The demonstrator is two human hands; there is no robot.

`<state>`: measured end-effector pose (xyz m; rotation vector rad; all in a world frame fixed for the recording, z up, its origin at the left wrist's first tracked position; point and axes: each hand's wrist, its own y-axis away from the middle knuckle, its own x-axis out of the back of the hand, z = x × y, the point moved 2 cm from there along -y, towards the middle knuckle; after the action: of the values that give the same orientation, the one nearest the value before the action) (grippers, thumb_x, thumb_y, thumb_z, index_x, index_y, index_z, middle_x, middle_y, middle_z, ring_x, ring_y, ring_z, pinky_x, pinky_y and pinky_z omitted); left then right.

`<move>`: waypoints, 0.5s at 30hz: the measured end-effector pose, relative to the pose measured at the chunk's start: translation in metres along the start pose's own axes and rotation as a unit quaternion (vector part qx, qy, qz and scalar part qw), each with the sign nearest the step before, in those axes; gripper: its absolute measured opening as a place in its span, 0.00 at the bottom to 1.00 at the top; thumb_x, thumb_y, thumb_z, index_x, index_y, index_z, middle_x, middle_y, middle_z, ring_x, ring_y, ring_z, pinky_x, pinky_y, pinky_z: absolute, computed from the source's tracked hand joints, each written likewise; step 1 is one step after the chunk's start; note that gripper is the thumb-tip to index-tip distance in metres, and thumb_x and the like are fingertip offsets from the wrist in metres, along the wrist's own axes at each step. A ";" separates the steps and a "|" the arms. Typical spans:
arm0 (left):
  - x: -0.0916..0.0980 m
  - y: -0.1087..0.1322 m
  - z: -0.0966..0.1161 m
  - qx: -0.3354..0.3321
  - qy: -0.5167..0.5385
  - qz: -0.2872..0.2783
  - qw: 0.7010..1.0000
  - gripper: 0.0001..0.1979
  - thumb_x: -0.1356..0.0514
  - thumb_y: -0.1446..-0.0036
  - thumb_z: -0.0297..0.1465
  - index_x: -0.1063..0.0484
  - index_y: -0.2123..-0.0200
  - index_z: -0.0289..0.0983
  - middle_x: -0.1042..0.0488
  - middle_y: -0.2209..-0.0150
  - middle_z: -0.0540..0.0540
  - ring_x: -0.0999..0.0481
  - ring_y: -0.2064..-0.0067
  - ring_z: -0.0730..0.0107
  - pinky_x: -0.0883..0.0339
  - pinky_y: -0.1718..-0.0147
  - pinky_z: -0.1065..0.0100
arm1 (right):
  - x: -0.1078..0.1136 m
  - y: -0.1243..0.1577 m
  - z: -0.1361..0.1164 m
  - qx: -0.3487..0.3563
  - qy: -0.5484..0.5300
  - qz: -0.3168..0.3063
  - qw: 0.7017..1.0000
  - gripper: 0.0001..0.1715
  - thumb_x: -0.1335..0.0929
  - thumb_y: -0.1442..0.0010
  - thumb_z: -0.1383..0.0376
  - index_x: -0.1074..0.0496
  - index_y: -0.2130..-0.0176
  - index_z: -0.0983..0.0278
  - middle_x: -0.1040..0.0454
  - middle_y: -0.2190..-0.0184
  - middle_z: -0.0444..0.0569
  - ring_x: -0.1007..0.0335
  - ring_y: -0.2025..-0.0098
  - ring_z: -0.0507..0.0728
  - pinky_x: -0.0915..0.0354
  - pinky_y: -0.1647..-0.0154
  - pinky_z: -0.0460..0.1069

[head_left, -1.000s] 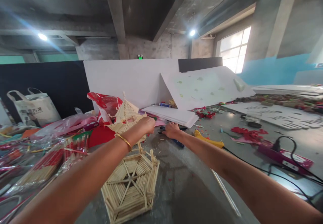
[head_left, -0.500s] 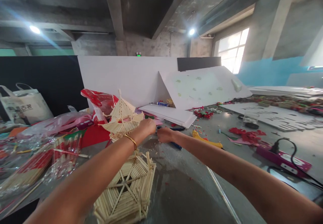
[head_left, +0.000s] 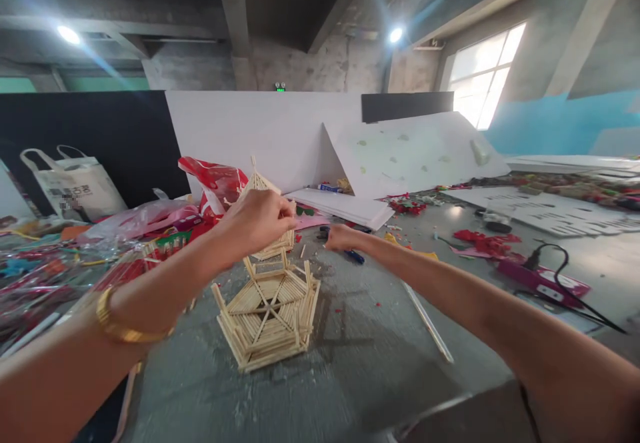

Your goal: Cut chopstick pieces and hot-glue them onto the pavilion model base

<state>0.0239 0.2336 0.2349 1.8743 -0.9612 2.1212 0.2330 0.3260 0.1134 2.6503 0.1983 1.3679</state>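
Note:
My left hand (head_left: 263,220) is raised in front of the pale stick tower (head_left: 263,180), hiding much of it. Its fingers are curled, and anything between them is hidden. My right hand (head_left: 341,238) is closed at the dark-blue-handled tool (head_left: 356,256) lying on the table; whether it grips the tool cannot be told. Nearer to me stands a six-sided piece (head_left: 270,308) built of pale sticks, with short uprights along its rim and a dark opening at its centre.
A clear rod (head_left: 427,323) and yellow tool (head_left: 425,252) lie by my right forearm. Further right is a purple power strip (head_left: 543,280). White boards (head_left: 345,207) lie behind my hands. Packaged sticks and red plastic (head_left: 213,180) are at left.
My left hand has come up and nearer, away from my right hand, and now covers much of the tower. The view has shifted, showing the whole six-sided piece.

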 end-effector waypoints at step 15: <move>-0.134 0.171 0.046 0.142 0.290 0.115 0.939 0.11 0.43 0.47 0.37 0.26 0.63 0.40 0.24 0.68 0.49 0.26 0.71 0.72 0.32 0.69 0.71 | -0.117 0.186 -0.014 -0.101 -0.463 -0.170 0.864 0.13 0.36 0.46 0.67 0.38 0.80 0.67 0.44 0.86 0.37 0.55 0.86 0.42 0.60 0.87 0.40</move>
<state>0.0034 0.1143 0.0489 1.1228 -0.7897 2.8379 0.1632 0.1227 0.0650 2.5853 0.3412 -0.0588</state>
